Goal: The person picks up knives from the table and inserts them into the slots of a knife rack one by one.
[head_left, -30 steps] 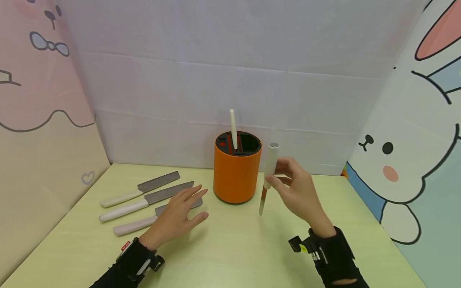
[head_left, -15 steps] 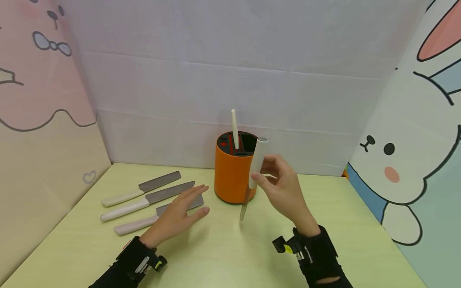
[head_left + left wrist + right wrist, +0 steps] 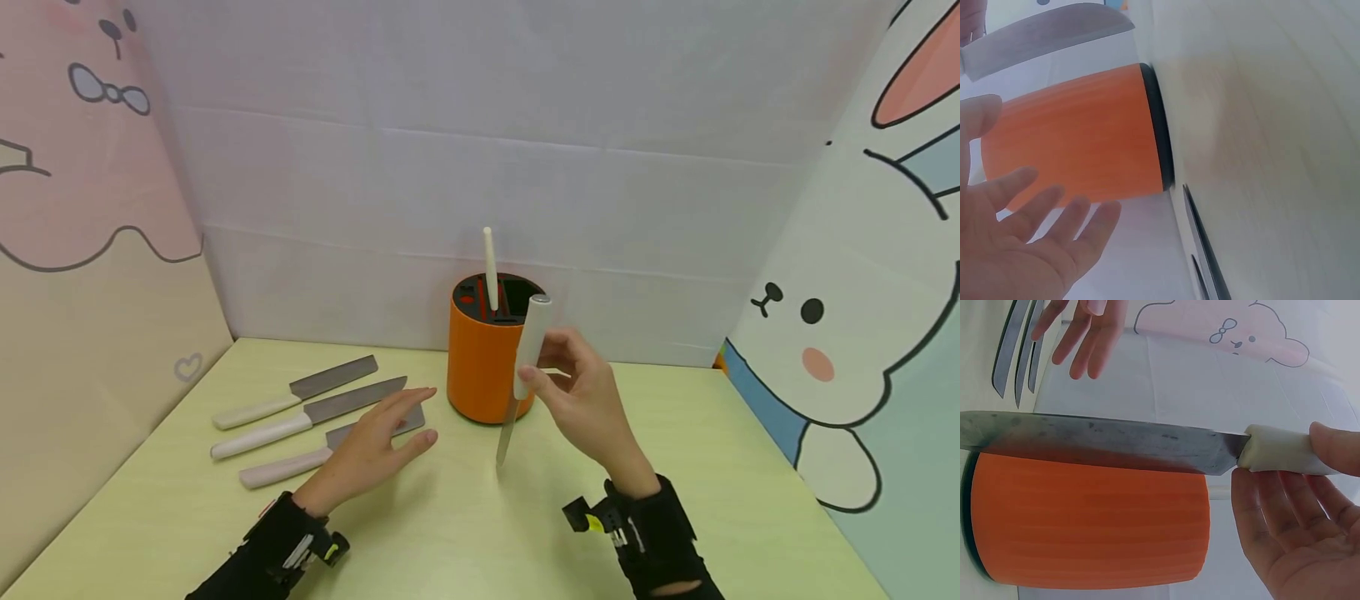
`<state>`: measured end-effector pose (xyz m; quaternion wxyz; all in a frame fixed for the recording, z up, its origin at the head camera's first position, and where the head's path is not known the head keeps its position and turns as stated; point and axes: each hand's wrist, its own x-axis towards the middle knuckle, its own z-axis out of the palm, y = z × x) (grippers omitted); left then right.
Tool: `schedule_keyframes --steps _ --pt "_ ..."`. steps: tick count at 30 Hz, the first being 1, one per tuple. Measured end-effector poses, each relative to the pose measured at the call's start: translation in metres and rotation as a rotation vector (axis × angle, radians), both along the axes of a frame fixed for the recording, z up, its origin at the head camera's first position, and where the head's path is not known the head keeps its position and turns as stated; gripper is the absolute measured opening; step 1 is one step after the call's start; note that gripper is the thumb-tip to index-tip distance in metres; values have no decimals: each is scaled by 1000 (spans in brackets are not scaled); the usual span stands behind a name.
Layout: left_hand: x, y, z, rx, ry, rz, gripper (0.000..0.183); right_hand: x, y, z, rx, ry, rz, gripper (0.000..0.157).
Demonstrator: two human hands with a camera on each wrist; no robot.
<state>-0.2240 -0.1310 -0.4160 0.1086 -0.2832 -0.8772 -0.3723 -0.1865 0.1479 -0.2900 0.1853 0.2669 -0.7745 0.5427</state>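
Knife (image 3: pixel 1141 447) hangs tip-down, slightly tilted, in front of the orange block (image 3: pixel 480 375). Right hand (image 3: pixel 581 404) pinches its white handle (image 3: pixel 532 342), thumb against fingers; left hand (image 3: pixel 360 458) spread, holding nothing. Probably stiff, moderately light, handle smooth and maybe slippery; grip handle only, off the edge. Count: one knife held, three other knives (image 3: pixel 330 408) on counter (image 3: pixel 450 533), one block, one upright handle (image 3: pixel 491 271) in it.

High and back, the head camera looks forward and down across the table (image 3: pixel 450 533) to the far wall (image 3: pixel 480 125). Wrist cameras look in closer and lower, the left facing far and right, the right far and left, sharing the holder (image 3: pixel 1091 525) and raised knife (image 3: pixel 1147 447).
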Motion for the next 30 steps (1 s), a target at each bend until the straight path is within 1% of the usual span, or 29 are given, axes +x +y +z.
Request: schedule_keyframes --steps 3,7,8,10,13,16,19,21,24,27,30 --pt "-1 1 1 23 4 -9 57 0 0 0 -1 1 -1 32" --pt "-4 5 3 80 15 -39 55 -1 -1 0 -5 -3 10 31" --pt "-6 7 5 91 22 -46 54 -1 -1 -1 -3 -4 12 32" --pt "-7 12 13 115 22 -68 53 -1 -1 -1 -1 -6 14 32" --pt "-9 21 31 140 42 -111 53 -1 -2 -1 5 -8 8 31" --pt "-11 33 51 178 79 -154 51 -1 -2 -2 8 -3 10 31" --pt "-12 46 71 218 125 -173 47 0 -1 -3 10 6 19 32" --pt "-11 55 86 248 138 -186 45 0 -1 -3 11 12 22 32" --pt "-6 69 110 288 143 -212 43 1 -1 -3 17 18 20 33" --pt "3 79 134 310 146 -235 43 1 -1 -3 17 19 19 33" --pt "9 87 150 317 166 -245 41 1 -1 -2 14 17 14 32"
